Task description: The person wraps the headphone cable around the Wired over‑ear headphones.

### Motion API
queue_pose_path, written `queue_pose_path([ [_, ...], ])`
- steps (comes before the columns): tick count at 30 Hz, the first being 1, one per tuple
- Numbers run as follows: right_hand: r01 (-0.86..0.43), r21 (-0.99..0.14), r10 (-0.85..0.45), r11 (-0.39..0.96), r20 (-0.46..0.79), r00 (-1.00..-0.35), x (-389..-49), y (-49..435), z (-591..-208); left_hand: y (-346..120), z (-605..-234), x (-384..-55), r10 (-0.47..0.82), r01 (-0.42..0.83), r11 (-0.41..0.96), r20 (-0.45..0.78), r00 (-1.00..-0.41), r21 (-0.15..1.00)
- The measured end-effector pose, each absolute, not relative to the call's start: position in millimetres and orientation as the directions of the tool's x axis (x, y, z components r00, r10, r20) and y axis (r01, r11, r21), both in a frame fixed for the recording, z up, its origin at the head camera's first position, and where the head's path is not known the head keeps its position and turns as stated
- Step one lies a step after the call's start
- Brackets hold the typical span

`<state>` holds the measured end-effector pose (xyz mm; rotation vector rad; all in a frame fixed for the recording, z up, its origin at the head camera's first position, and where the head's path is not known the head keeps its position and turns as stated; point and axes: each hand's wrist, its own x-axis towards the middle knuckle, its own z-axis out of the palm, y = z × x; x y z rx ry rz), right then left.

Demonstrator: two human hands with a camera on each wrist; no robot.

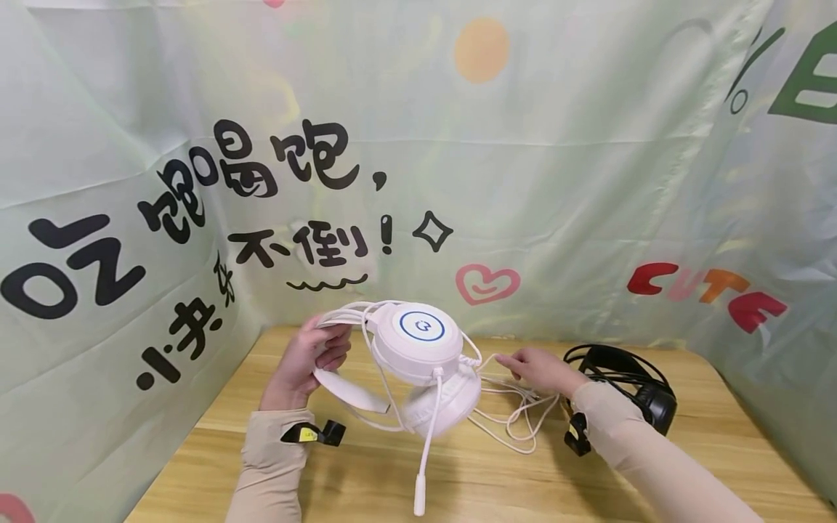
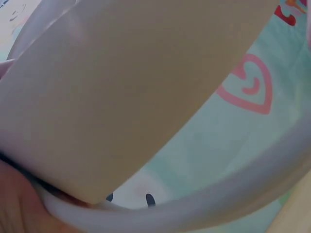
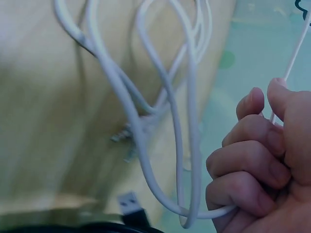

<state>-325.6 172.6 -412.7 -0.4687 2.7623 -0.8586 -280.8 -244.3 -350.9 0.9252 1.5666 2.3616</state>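
Note:
A white headset (image 1: pixel 418 341) with a blue ring on its earcup is held above the wooden table, its microphone boom (image 1: pixel 428 436) pointing down. My left hand (image 1: pixel 314 357) grips it by the headband (image 1: pixel 349 392). In the left wrist view the wide inner band (image 2: pixel 131 97) fills much of the frame, with part of the left hand (image 2: pixel 19 204) at the lower left. My right hand (image 3: pixel 257 160), fingers curled, holds the white cable (image 3: pixel 189 121) to the right of the earcups. Loose loops of that cable (image 1: pixel 523 428) hang or lie near the table, beneath the right hand.
A black headset (image 1: pixel 660 407) lies on the right of the table (image 1: pixel 366 479), partly behind the right forearm. Beside it a USB plug (image 3: pixel 129 204) shows in the right wrist view. Printed cloth (image 1: pixel 556 181) surrounds the table at the back and sides.

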Motion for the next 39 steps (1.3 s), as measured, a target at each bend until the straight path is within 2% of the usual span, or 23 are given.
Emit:
queue_pose_path([
  [10,-0.366,-0.551,-0.445,0.750,-0.011,-0.895,-339.5,173.7,-380.1,-240.1,-349.7,-279.6,0.539,0.236,-0.339,0.394,-0.744,0.911],
  [20,-0.411,-0.497,-0.486,0.765,-0.025,-0.874,-343.2,170.8,-358.3,-237.2,-348.9,-278.2,0.589,0.288,-0.270,0.394,-0.706,0.919],
  [26,-0.396,-0.470,-0.457,0.789,-0.016,-0.890,-345.8,172.2,-349.2,-234.7,-349.3,-278.0,0.607,0.301,-0.231,0.379,-0.698,0.925],
  [39,-0.341,-0.364,-0.320,0.867,0.119,-0.940,-345.7,177.8,-327.5,-225.5,-351.5,-277.0,0.638,0.304,-0.153,0.329,-0.697,0.940],
])
